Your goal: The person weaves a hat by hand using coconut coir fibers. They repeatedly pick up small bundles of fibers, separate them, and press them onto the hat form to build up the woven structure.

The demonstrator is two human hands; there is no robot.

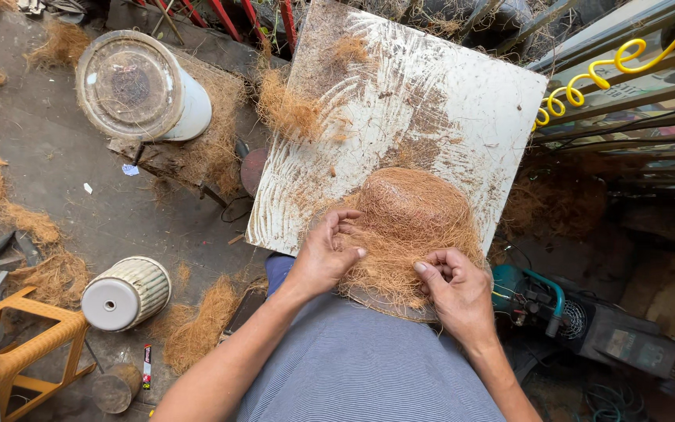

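A dome-shaped mound of brown coconut fibre (408,219) lies over a round form on a scratched white board (447,101). At the mound's near left edge my left hand (323,254) presses and pinches the fibre, fingers curled into the strands. My right hand (456,287) grips loose fibre at the near right edge, above a dark rim under the mound. A smaller tuft of fibre (289,109) sits on the board's far left side.
A white upturned bucket (142,86) stands on a low stand at the left. A ribbed white pot (125,293) lies on the floor among fibre piles. An orange plastic stool (25,344) is at bottom left, a teal compressor (556,305) and yellow coiled hose (595,74) at right.
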